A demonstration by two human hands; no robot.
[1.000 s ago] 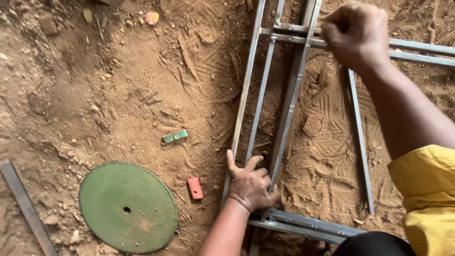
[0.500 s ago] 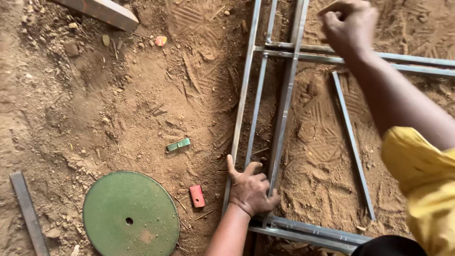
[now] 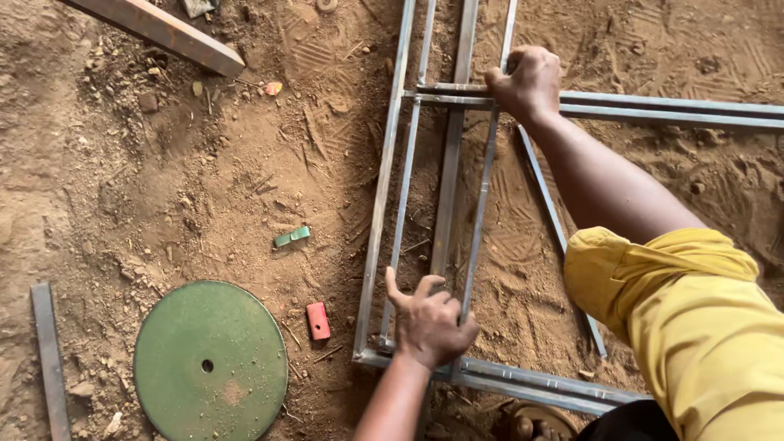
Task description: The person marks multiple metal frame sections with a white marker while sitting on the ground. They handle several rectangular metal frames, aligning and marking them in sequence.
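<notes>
A frame of thin grey metal bars (image 3: pixel 377 212) lies on sandy ground. My left hand (image 3: pixel 429 324) grips the near end of a slim loose bar (image 3: pixel 483 188) that runs lengthwise through the frame, close to the frame's near cross bar (image 3: pixel 539 384). My right hand (image 3: pixel 531 82) is closed around the far end of the same slim bar, where it meets the far cross bars (image 3: pixel 653 106). A yellow rolled sleeve (image 3: pixel 678 310) covers my right upper arm.
A green metal disc (image 3: pixel 210 361) with a centre hole lies at the lower left. A small red block (image 3: pixel 318 320) and a small green piece (image 3: pixel 291 237) lie beside the frame. A rusty bar (image 3: pixel 155 31) sits top left, a flat strip (image 3: pixel 49 359) at far left.
The view has shifted, so the frame and disc sit lower. My right hand has come down onto the slim bar's far end. My left hand stays gripping near the bottom.
</notes>
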